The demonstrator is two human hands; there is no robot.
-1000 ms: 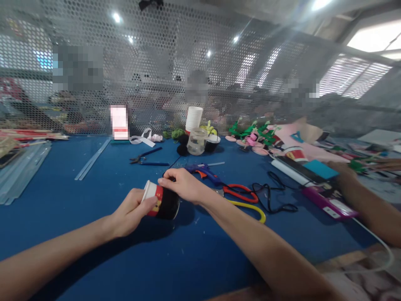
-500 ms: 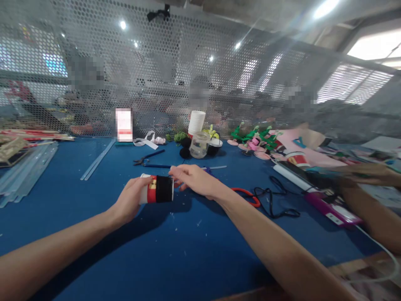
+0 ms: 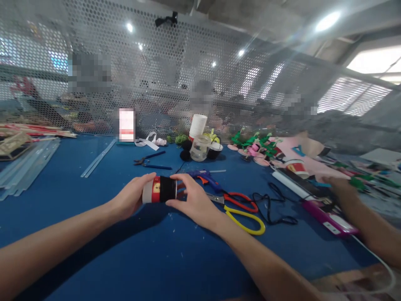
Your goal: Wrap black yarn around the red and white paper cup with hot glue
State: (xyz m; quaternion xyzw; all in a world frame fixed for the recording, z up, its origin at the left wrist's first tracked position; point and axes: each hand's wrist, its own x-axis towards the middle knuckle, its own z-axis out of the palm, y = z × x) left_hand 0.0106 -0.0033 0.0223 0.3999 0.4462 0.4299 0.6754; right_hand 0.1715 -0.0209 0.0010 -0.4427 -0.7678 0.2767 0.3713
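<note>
A blue-covered work table [image 3: 78,217] stood before a perforated metal screen [image 3: 194,75]. Above its middle, a paper cup wrapped in red and black bands [image 3: 159,189] lay sideways between both hands. The left hand [image 3: 131,197] curled its fingers around the white rim end; the right hand [image 3: 193,198] pinched the black end. Red-and-yellow scissors [image 3: 242,207] lay just beside a blue glue gun [image 3: 205,178].

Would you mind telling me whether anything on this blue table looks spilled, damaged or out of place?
Nothing looks damaged. Small white flecks litter the blue table near the paper cup, held sideways between the left hand and right hand. Scissors lie open beside a tangled black cord.
</note>
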